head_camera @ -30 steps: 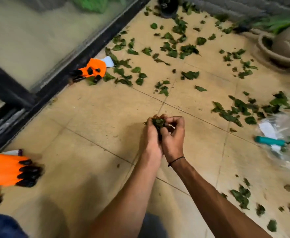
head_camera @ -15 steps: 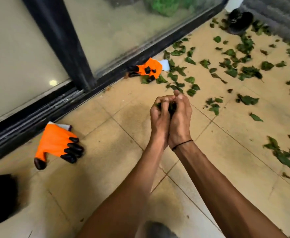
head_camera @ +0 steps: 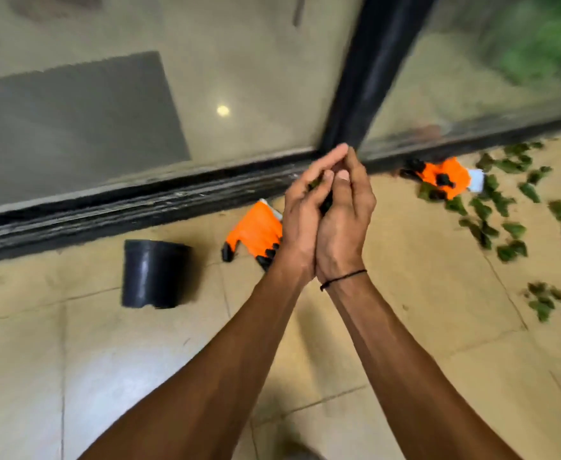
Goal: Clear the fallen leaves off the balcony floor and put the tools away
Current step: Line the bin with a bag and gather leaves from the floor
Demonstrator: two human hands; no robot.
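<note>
Both hands, left hand (head_camera: 300, 224) and right hand (head_camera: 345, 220), cup together around what looks like crumpled dark green leaves (head_camera: 319, 187), above beige tiled floor (head_camera: 405, 310), near round black plastic pot (head_camera: 153, 273).

glossy black plastic pot (head_camera: 154, 273), smooth beige floor tiles (head_camera: 438, 327), orange cloth gloves (head_camera: 254, 232), glass door (head_camera: 139, 94).

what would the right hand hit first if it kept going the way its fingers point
Probably the black door frame at the glass door: the right hand's fingertips point up toward it. Depth is unclear, so the gap can't be judged.
</note>
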